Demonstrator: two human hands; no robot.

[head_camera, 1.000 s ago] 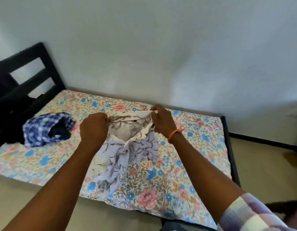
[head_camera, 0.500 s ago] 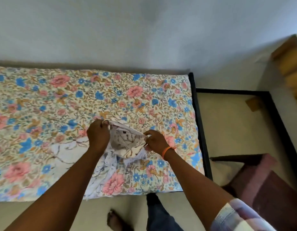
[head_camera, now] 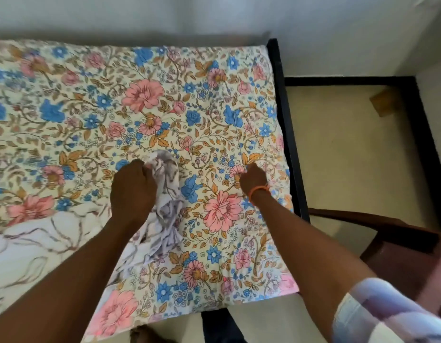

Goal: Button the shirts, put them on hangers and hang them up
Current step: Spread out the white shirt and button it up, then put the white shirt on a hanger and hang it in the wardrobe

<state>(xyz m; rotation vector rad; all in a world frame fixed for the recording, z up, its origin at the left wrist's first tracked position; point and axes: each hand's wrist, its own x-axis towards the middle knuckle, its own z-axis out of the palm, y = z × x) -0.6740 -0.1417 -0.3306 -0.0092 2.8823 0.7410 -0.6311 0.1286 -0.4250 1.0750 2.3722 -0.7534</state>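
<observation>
A white shirt (head_camera: 167, 194) with a grey-brown branch print lies bunched on the floral bed sheet (head_camera: 140, 95), its body spreading to the lower left. My left hand (head_camera: 132, 186) grips the shirt's upper end in a fist. My right hand (head_camera: 254, 178), with an orange band at the wrist, is off the shirt and rests on the sheet near the bed's right edge. A thin pale wire outline (head_camera: 239, 134), possibly a hanger, lies just beyond it. The fingertips are hidden, so I cannot tell whether they hold it.
The black bed frame (head_camera: 286, 134) runs along the right side of the mattress, with beige floor beyond it. A reddish-brown chair (head_camera: 400, 243) stands at the lower right. A small wooden block (head_camera: 385, 102) lies on the floor by the wall.
My right hand let go of the shirt collar and moved right toward the bed's edge. My left hand gathered the collar into a fist. The view swung right and downward.
</observation>
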